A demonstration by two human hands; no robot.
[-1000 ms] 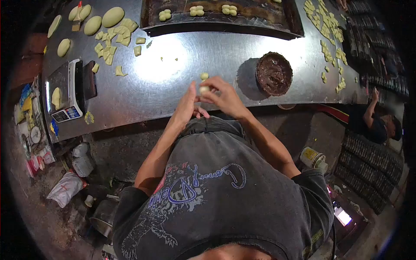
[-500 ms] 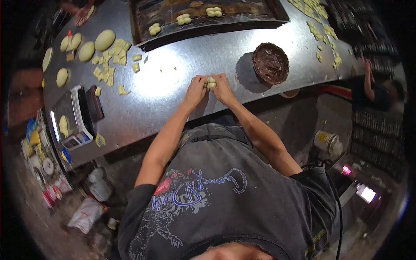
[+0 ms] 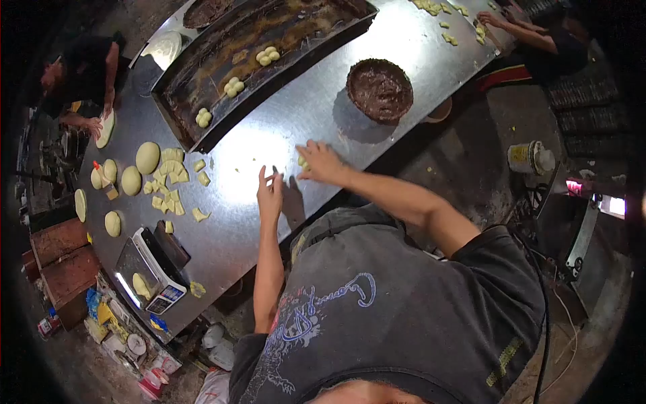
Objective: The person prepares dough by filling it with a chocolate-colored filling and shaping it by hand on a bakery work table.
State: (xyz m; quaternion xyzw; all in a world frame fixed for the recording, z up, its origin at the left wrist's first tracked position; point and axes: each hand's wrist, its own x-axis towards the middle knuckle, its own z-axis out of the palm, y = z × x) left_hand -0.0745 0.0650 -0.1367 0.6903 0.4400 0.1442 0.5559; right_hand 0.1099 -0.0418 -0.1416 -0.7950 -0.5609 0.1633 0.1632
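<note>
My left hand (image 3: 270, 192) is raised over the metal table, index finger up and fingers apart, with nothing in it. To its right, my right hand (image 3: 321, 163) is curled over a small cluster of pale dough balls (image 3: 304, 163); only the cluster's left side shows, the rest lies under my palm. A bowl of dark brown paste (image 3: 380, 91) stands just beyond that hand. Behind both hands lies a large dark baking tray (image 3: 296, 42). Three separate dough clusters sit along it, one of them this near cluster (image 3: 203, 118).
Cut dough pieces (image 3: 171, 178) and large dough balls (image 3: 148, 158) lie on the table's left. A digital scale (image 3: 151, 273) bearing dough stands at the near left edge. One co-worker's hands (image 3: 94, 124) press flat dough at far left; another person's arm (image 3: 518, 30) reaches in at top right.
My hands have parted: the left came off the dough and moved left, while the right stays over the cluster. The view has turned, and the far-left co-worker shows more.
</note>
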